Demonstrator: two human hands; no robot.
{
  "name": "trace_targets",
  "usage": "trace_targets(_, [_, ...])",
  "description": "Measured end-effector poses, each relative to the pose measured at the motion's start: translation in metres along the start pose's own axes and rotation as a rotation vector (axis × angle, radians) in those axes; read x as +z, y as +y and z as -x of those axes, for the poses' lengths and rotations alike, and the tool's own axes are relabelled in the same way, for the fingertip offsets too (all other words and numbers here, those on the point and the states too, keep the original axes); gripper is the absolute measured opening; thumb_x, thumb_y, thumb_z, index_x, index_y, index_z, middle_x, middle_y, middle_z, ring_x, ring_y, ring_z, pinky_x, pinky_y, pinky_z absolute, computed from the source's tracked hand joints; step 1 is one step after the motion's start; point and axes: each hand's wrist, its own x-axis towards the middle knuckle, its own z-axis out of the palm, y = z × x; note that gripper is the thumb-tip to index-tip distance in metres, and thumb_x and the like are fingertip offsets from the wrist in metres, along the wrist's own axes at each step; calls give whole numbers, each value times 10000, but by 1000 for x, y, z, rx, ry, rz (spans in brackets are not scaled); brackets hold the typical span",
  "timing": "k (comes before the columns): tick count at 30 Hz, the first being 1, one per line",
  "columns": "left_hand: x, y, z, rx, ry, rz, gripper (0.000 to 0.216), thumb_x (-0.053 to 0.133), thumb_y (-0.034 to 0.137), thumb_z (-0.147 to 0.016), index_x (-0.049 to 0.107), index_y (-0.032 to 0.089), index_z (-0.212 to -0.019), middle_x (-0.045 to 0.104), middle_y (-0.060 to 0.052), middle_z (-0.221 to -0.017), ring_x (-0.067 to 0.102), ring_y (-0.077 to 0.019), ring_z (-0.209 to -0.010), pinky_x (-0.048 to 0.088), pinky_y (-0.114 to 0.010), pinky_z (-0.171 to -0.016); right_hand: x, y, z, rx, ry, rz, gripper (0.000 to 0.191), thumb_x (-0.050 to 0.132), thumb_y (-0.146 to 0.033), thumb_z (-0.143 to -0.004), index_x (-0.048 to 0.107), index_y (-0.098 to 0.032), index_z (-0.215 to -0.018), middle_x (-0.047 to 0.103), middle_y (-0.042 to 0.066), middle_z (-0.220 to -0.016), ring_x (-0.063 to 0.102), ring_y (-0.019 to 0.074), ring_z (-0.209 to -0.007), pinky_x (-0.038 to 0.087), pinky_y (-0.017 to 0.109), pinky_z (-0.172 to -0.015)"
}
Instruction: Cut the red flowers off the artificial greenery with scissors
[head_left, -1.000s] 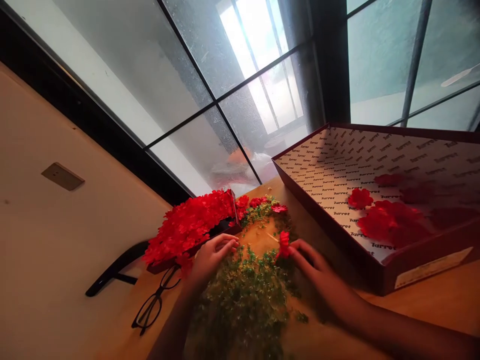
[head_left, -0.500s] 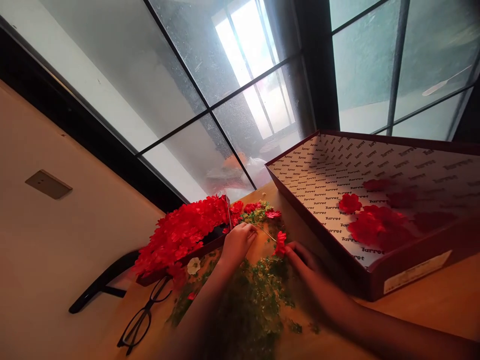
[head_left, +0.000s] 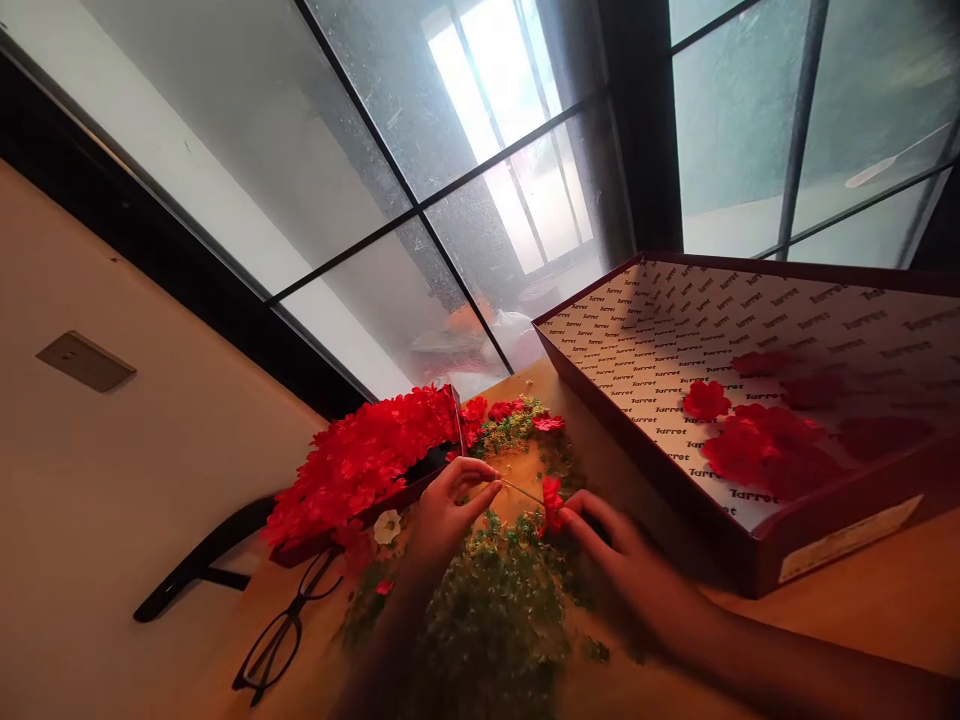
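Observation:
Between my hands a red artificial flower (head_left: 552,503) is held over the table, its thin stem (head_left: 523,490) running left from the petals. My left hand (head_left: 450,505) pinches the far end of that stem between thumb and fingers. At the flower's right side, my right hand (head_left: 604,530) grips the red petals with its fingertips. Below both hands lies a spread of small green artificial sprigs (head_left: 495,600). Just beyond my left hand, a heap of red flowers (head_left: 367,450) fills a dark red box on the left.
A large dark red box (head_left: 645,430) with printed white lining stands at the right, holding several red flowers (head_left: 761,445). Eyeglasses (head_left: 274,650) and a white flower (head_left: 387,527) lie at left. Yellow-green sprigs (head_left: 510,432) lie behind the hands. A framed window (head_left: 450,200) rises beyond.
The held flower has shifted slightly left and down, with the stem still between my hands. My left hand's fingers have moved into a clearer pinch on the stem's end.

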Motion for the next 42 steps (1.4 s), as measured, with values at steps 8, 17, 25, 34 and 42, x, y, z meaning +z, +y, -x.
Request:
trace_targets(8, [-4, 12, 12, -230, -59, 329, 196, 660, 244, -576, 547, 141, -698, 651, -25, -714, 604, -154, -720, 448, -270, -721, -1, -4, 6, -106, -146, 44, 269, 297, -383, -837, 476, -191, -778, 552, 8, -799, 501, 139, -792, 365, 252, -761])
trace_targets(17, [-7, 17, 14, -293, -52, 303, 206, 687, 236, -532, 558, 142, -662, 662, -23, -693, 610, -163, -703, 451, -266, -693, -1, -1, 6, -109, -139, 66, 248, 317, -372, -829, 482, -192, -786, 562, 6, -793, 508, 145, -788, 372, 256, -752])
trace_targets(25, [-6, 16, 14, -295, -103, 259, 183, 689, 229, -526, 587, 139, -647, 658, -26, -684, 609, -165, -706, 456, -263, -684, -1, 0, 6, -106, -138, 80, 252, 324, -369, -826, 499, -190, -796, 571, 11, -807, 506, 141, -766, 378, 262, -730])
trace_targets(34, [-8, 15, 15, -296, -64, 263, 187, 682, 236, -539, 569, 144, -656, 669, -30, -719, 611, -168, -727, 456, -272, -706, -1, 1, 5, -71, -161, 113, 256, 316, -373, -828, 492, -190, -799, 576, 10, -823, 518, 149, -790, 374, 260, -742])
trace_targets(42, [-13, 13, 14, -250, -137, 217, 183, 672, 242, -565, 583, 139, -687, 658, -32, -752, 604, -168, -766, 457, -269, -731, -1, 0, 5, -81, -159, 104, 249, 328, -372, -823, 494, -191, -787, 575, 4, -812, 514, 150, -800, 372, 259, -741])
